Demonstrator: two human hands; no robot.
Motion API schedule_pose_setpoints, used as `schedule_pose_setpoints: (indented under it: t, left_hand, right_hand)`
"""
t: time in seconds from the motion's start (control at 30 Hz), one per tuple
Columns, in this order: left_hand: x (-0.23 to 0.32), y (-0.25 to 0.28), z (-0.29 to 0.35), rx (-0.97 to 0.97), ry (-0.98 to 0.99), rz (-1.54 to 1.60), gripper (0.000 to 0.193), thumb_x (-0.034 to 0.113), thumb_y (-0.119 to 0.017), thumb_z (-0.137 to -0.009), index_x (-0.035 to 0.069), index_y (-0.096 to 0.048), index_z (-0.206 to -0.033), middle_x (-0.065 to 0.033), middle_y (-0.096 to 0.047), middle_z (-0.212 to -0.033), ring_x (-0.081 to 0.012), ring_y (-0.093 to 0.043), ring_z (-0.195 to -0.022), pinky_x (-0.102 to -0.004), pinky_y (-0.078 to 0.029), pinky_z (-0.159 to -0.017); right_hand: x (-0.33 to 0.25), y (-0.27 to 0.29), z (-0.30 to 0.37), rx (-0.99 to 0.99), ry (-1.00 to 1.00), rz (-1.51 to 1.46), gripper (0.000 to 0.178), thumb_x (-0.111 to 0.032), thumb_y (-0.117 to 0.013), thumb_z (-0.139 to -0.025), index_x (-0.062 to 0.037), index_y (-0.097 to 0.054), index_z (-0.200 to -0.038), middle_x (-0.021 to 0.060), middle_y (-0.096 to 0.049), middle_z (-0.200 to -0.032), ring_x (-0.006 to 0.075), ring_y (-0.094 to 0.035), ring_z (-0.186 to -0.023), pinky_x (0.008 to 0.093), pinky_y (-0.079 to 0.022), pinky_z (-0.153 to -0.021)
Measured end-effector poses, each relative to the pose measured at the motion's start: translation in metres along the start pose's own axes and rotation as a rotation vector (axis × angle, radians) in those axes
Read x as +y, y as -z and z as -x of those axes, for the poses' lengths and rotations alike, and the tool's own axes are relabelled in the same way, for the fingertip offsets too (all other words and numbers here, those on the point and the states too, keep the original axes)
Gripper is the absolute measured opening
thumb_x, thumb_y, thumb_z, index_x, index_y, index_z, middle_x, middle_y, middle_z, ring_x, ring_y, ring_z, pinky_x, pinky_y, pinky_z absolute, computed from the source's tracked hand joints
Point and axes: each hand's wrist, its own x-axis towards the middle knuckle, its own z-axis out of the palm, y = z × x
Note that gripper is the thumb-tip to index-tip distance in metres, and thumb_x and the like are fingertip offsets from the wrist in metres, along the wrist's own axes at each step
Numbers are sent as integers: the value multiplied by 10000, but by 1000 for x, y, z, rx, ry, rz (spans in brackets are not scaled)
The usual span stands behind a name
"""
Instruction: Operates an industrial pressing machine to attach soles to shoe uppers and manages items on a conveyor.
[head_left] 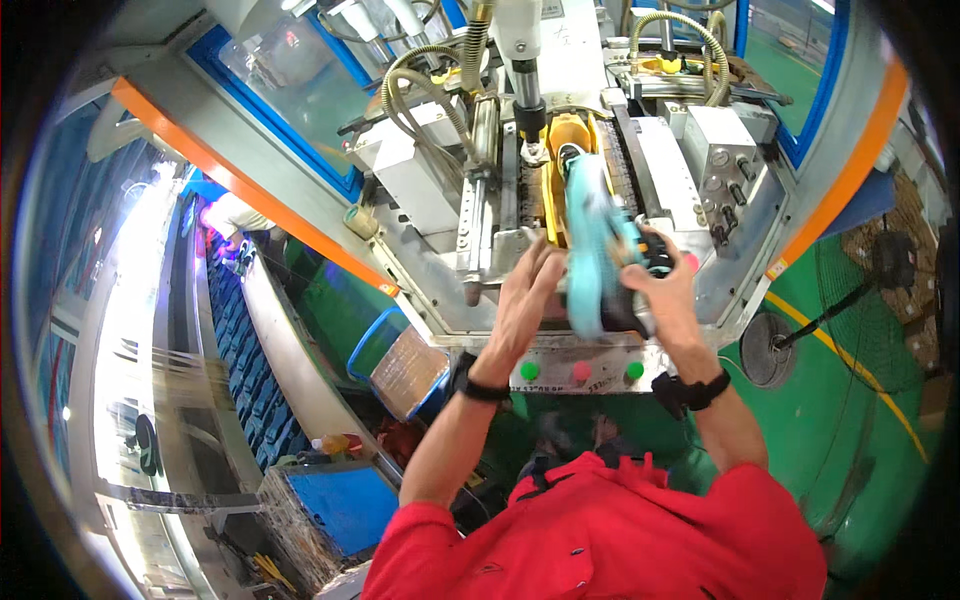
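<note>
A turquoise and black shoe, smeared by motion, is tilted over the front of the machine, its far end near the yellow cradle. My right hand grips the shoe's dark right side, with the thumb across it. Just left of the shoe is my left hand, its fingers stretched toward the machine. Whether those fingertips touch the shoe or the machine cannot be made out. Above the cradle stands a vertical metal rod with a black and yellow lower end.
Green and red buttons line the machine's front panel. A grey control box with knobs is at the right. Leftward are a blue-framed chair and a conveyor, where another person works. A floor fan stands right.
</note>
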Motion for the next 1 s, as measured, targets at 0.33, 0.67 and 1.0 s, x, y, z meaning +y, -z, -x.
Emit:
schedule_pose_setpoints:
  t: [0.33,0.67,1.0]
  left_hand:
    - [-122,7,-277,323,143,-769,647,296,-724,-759,-121,-457,-1175,-309,-604,-1109,-426,-594,-1057,-471,-474,-913]
    - [-129,48,-289,297,180,-98,333,30,-718,-736,-81,-602,-1027,-149,-681,-959,-256,-678,-842,-391,-546,-750]
    - [1,138,14,250,365,364,497,64,-708,-820,-44,-506,-1261,-86,-626,-1097,-170,-640,-934,-328,-531,-827]
  right_hand:
    - [-19,101,-49,386,94,208,519,-70,-684,-721,18,-547,-1214,76,-624,-1027,128,-592,-883,265,-489,-805]
    - [-34,77,-175,317,118,669,500,-126,-717,-686,34,-594,-1144,93,-657,-961,147,-603,-820,266,-497,-745]
    - [55,-124,-327,-155,-38,1165,479,-287,-733,-629,98,-658,-903,227,-686,-900,326,-680,-851,372,-543,-736]
